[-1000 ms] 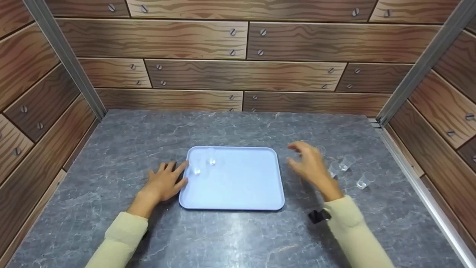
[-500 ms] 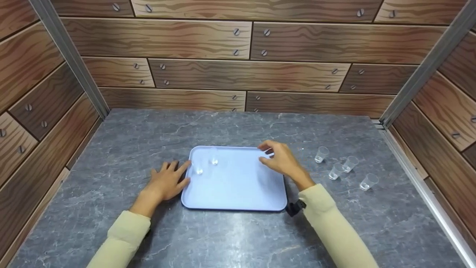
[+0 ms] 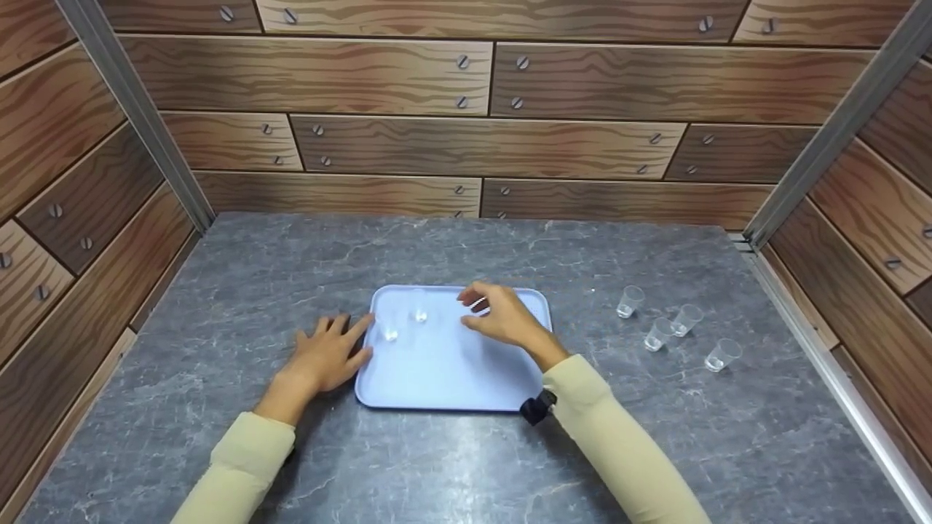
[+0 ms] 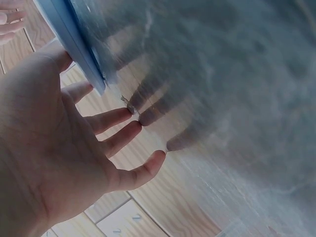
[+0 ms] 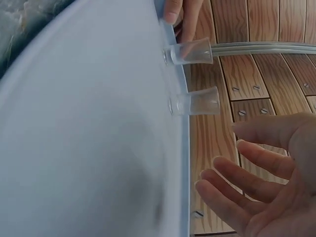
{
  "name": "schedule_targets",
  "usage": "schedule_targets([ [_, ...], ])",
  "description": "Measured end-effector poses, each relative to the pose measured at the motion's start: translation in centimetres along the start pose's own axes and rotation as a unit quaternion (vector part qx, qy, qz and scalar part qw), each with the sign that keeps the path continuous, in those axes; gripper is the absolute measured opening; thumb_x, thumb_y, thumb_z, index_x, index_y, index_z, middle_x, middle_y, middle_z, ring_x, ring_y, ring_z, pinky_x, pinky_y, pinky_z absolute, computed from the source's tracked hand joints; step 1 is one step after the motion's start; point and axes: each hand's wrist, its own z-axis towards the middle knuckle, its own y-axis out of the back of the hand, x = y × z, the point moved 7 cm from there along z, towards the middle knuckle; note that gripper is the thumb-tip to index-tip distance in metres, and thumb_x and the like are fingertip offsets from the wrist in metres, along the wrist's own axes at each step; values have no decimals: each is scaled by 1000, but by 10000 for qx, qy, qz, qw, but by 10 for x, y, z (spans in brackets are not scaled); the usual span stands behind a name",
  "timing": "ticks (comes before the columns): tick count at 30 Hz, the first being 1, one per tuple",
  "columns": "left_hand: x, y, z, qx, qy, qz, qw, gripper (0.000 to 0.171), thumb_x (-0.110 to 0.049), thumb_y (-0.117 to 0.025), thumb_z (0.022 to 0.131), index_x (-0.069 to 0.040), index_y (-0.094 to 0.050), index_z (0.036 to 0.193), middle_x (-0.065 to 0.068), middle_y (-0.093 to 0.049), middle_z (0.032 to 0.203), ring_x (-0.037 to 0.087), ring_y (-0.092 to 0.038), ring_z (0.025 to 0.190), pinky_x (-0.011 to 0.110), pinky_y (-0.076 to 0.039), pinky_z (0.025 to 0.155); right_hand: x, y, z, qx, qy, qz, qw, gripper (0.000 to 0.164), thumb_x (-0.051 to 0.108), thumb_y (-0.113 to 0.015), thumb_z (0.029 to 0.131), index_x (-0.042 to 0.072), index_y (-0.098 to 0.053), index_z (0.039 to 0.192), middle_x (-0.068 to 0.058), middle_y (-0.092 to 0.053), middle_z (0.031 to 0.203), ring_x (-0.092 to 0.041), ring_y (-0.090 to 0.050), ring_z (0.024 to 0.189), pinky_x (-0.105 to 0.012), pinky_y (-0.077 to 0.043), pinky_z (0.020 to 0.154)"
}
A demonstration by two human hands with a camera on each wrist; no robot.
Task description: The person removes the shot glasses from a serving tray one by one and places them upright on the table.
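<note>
A pale blue tray (image 3: 422,375) lies flat on the grey marbled table. Two small clear shot glasses stand upright in its far left part: one glass (image 3: 390,333) nearer the left rim, the other glass (image 3: 420,314) slightly farther back. My left hand (image 3: 325,356) lies spread at the tray's left side, index finger and thumb touching the rim, the other fingertips on the table. Over the tray's right half hovers my right hand (image 3: 502,316), fingers loosely bent. The right wrist view shows nothing between the fingers of that hand (image 5: 266,177), apart from both glasses.
Several more clear shot glasses stand on the table right of the tray: one glass (image 3: 630,302) at the back, two close together in the middle, and one glass (image 3: 722,355) farthest right. Wood-patterned walls (image 3: 393,145) and a metal rail (image 3: 837,386) bound the table.
My right hand has moved left from beside the glasses on the table to above the tray, carrying nothing visible. My left hand has stayed at the tray's left rim.
</note>
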Motion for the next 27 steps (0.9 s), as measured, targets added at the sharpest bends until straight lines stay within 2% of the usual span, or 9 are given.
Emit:
schedule_targets([
  [13,2,0,-1,-34,13,-101,9999,59,-45,-47,108,-26,-34,162,25,-41,158,51,-39,143,82,-31,103,-1,-24,21,93,-85,433,9990,34,7,-73,90,-5,-67,122,-23,-73,116,-40,-71,106,-49,-56,97],
  [19,0,1,0,-17,24,-86,10000,60,-45,-48,107,-25,-34,162,26,-41,158,52,-39,143,82,-30,105,-2,-35,31,206,-363,663,9969,40,9,-74,92,-1,-64,129,-23,-71,122,-39,-70,109,-44,-57,97],
  [27,0,-1,-1,-25,36,-16,10000,59,-45,-47,108,-25,-34,162,25,-41,158,52,-39,143,83,-29,105,0,-49,41,190,-528,949,9939,49,8,-76,90,-3,-60,134,-25,-67,125,-39,-70,111,-41,-59,94],
])
